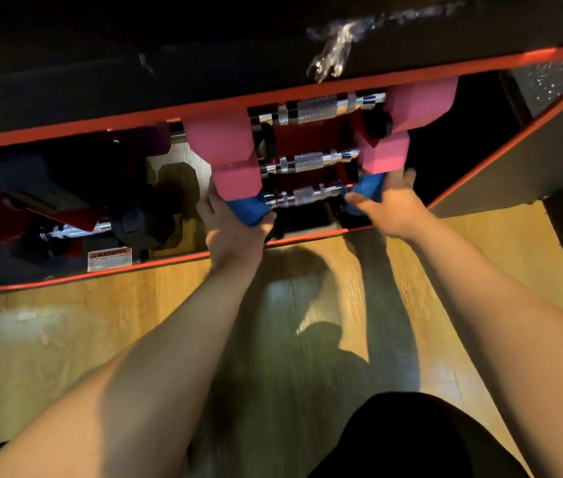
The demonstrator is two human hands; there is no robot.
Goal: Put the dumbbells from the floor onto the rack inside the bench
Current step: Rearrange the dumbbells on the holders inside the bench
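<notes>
Hard to read on the left of the red-edged black bench (473, 177): a dim compartment holding dark dumbbells (142, 222) with chrome bars, mostly lost in shadow, plus a white warning label (110, 259) with blurred print. Cut off at the top by the padded black bench top. Hidden in part behind both hands: the blue-ended dumbbell with a knurled chrome handle (304, 195), lowest of three stacked on the red rack (307, 136) inside the bench opening. Above it, a smaller pink-ended dumbbell (307, 162), then a larger pink-ended dumbbell (318, 108) tucked just under the bench's upper edge. Left hand (235, 229) wrapped around the left blue end, thumb curled at its inner side, fingers reaching up beside the pink block. Right hand (393, 205) at the right blue end, thumb against its inner face, fingers spread and blurred behind it; firmness of that grip not possible to judge. Hands apart, one at each end of the bar. Below, a light wooden plank floor (135, 322) with dark arm shadows, and black shorts (421, 439) cut off at the bottom edge.
</notes>
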